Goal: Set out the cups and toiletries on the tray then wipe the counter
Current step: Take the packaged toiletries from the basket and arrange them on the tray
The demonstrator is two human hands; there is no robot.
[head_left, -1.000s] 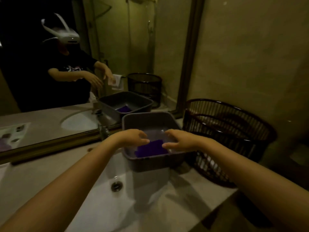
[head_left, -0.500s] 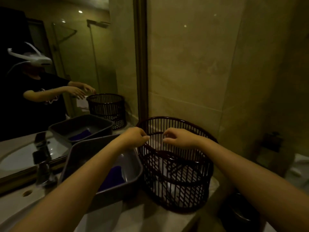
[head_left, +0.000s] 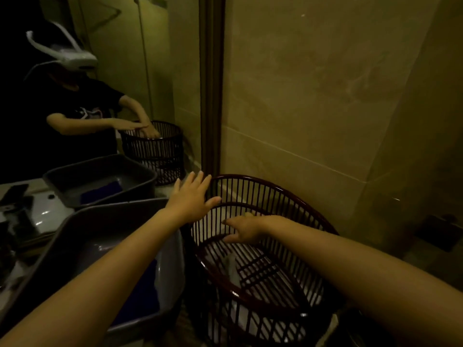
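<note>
reaching into the slatted basket point(head_left: 263, 246), your right hand point(head_left: 244, 227), fingers spread and empty, is nearer the pale item point(head_left: 231, 267) at its 6 o'clock; left hand point(head_left: 193, 196) open on the rim; gray tray point(head_left: 120, 246) at 9.

Both my forearms are bare from the elbow down, no watch, ring or band on my left hand point(head_left: 191, 197) or my right hand point(head_left: 244, 230). In the mirror point(head_left: 100, 83) I wear a black short-sleeved T-shirt point(head_left: 75, 108) with a pale chest print (too dim to read) and a white headset point(head_left: 66, 55) with curved straps.
</note>
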